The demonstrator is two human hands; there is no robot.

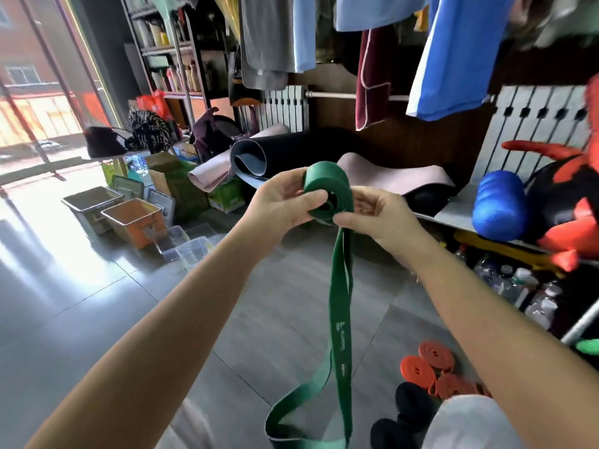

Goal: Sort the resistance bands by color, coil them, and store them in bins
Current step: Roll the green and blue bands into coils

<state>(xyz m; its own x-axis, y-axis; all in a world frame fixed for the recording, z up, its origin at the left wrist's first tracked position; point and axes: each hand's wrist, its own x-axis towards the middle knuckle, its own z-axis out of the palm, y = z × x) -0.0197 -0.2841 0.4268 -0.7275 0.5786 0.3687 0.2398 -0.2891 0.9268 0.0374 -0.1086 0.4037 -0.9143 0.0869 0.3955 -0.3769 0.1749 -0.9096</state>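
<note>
A green resistance band (340, 319) is partly rolled into a coil at chest height, its loose tail hanging down to the floor. My left hand (285, 202) grips the coil from the left, thumb across its face. My right hand (379, 215) pinches the band where the tail leaves the coil. Several coiled orange bands (436, 367) and coiled black bands (411, 405) lie on the floor at the lower right.
Metal and orange bins (134, 222) and clear plastic tubs (191, 249) stand on the floor at the left. Rolled yoga mats (259, 157) lie ahead. A shelf on the right holds a blue roller (499, 205) and a red-black toy. Clothes hang overhead.
</note>
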